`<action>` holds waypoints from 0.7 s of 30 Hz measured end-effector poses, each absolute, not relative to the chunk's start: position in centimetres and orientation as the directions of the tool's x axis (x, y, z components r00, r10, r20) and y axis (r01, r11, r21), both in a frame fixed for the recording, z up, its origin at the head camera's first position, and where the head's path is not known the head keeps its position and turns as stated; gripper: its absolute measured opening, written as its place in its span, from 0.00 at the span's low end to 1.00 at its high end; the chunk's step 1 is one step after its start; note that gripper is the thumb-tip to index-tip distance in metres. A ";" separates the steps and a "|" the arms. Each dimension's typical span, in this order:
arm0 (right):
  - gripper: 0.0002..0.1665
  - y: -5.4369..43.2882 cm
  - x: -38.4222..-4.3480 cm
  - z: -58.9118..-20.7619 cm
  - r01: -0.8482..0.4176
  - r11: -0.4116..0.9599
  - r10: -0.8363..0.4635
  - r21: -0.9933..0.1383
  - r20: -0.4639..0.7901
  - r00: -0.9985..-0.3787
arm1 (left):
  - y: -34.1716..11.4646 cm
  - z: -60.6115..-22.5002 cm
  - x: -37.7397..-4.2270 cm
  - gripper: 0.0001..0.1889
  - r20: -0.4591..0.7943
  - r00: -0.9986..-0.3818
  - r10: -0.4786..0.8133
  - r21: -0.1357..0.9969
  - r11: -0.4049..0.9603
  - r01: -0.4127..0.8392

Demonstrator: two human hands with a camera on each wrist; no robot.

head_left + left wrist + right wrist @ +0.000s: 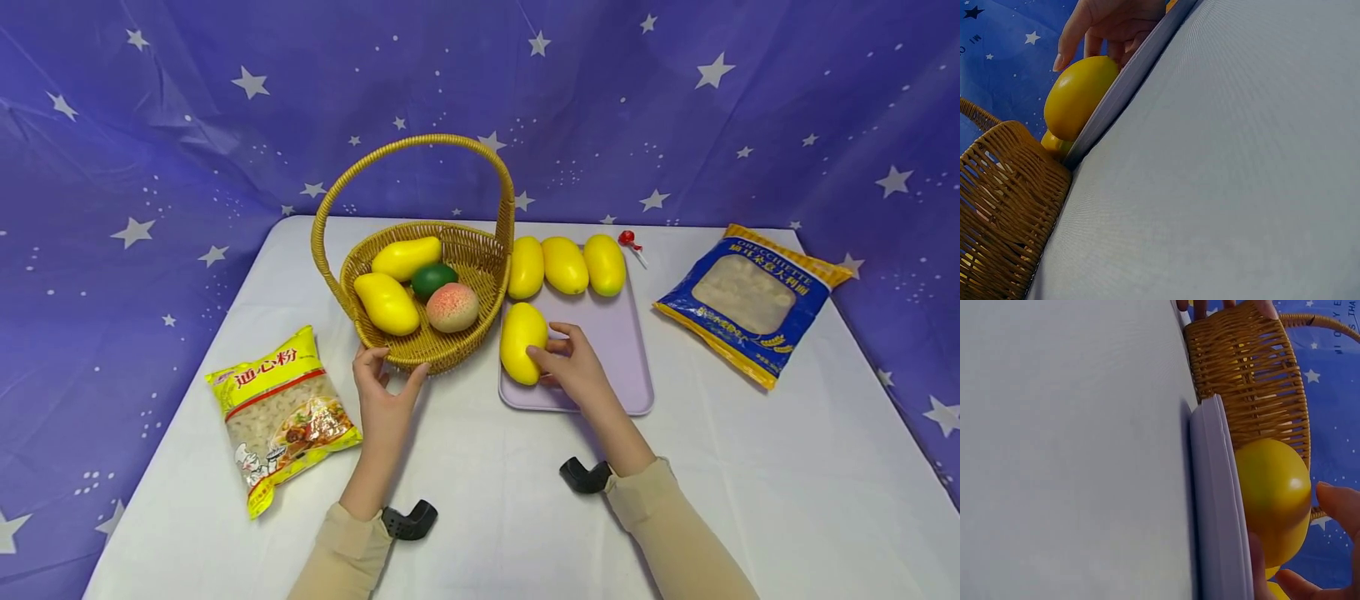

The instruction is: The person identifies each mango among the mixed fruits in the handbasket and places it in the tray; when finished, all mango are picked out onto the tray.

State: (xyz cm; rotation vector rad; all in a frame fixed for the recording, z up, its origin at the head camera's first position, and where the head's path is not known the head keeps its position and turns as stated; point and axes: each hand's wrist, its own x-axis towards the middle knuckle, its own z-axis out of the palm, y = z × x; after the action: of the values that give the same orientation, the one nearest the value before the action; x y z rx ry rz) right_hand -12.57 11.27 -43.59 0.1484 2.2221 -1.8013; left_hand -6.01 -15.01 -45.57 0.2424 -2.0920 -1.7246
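Observation:
Four mangoes are in or over the pale purple tray: a nearest mango (523,343) and a row of three behind it, including a middle mango (566,266). My right hand (573,367) is around the right side of the nearest mango, thumb and fingers spread. In the right wrist view a small gap separates a fingertip (1325,490) from this mango (1275,506). My left hand (386,392) touches the front rim of the wicker basket (450,357), thumb and fingers apart. Inside the basket are two mangoes (387,304), a green fruit (434,281) and a peach (453,307).
The tray (615,367) stands just right of the basket, whose tall handle (420,140) arches overhead. A yellow pasta bag (288,421) lies at the left, a blue orecchiette bag (750,304) at the right. Near the tray's back corner is a red lollipop (628,240).

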 end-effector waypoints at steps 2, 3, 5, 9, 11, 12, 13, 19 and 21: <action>0.43 11.5 -12.3 -42.9 0.238 0.223 -0.098 -0.945 -0.265 -0.959 | -15.0 -45.6 -6.0 0.30 0.207 -0.898 -0.389 0.968 0.218 0.128; 0.43 11.7 -12.3 -42.7 0.231 0.221 -0.098 -0.948 -0.257 -0.961 | -15.0 -45.6 -6.0 0.31 0.209 -0.898 -0.388 0.967 0.218 0.131; 0.42 12.1 -12.4 -42.6 0.218 0.220 -0.093 -0.951 -0.243 -0.966 | -15.1 -45.6 -6.0 0.31 0.213 -0.898 -0.386 0.966 0.221 0.135; 0.41 12.9 -12.8 -42.9 0.183 0.231 -0.063 -0.956 -0.203 -0.977 | -15.1 -45.6 -6.0 0.31 0.215 -0.899 -0.383 0.966 0.220 0.137; 0.40 13.2 -12.9 -42.8 0.164 0.249 -0.044 -0.955 -0.181 -0.983 | -15.1 -45.6 -6.0 0.31 0.213 -0.899 -0.382 0.966 0.221 0.135; 0.40 13.3 -12.9 -42.6 0.152 0.260 -0.038 -0.954 -0.167 -0.985 | -15.1 -45.6 -6.0 0.31 0.212 -0.899 -0.382 0.966 0.223 0.133; 0.40 13.4 -12.9 -42.5 0.139 0.272 -0.034 -0.952 -0.153 -0.988 | -15.1 -45.6 -6.0 0.31 0.212 -0.900 -0.381 0.965 0.225 0.132; 0.39 13.3 -12.7 -41.1 0.058 0.294 -0.045 -0.954 -0.074 -0.996 | -15.1 -45.6 -6.0 0.31 0.216 -0.899 -0.381 0.964 0.229 0.134; 0.38 12.9 -12.7 -40.5 0.027 0.286 -0.054 -0.958 -0.044 -0.998 | -15.1 -45.6 -6.0 0.31 0.216 -0.899 -0.381 0.964 0.228 0.135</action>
State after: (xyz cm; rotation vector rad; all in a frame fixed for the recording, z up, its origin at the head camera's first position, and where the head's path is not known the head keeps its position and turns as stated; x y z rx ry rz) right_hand -12.68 12.88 -40.46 -0.0257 2.4642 -1.8371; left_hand -5.98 -15.08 -45.63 0.2266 -2.1004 -1.7126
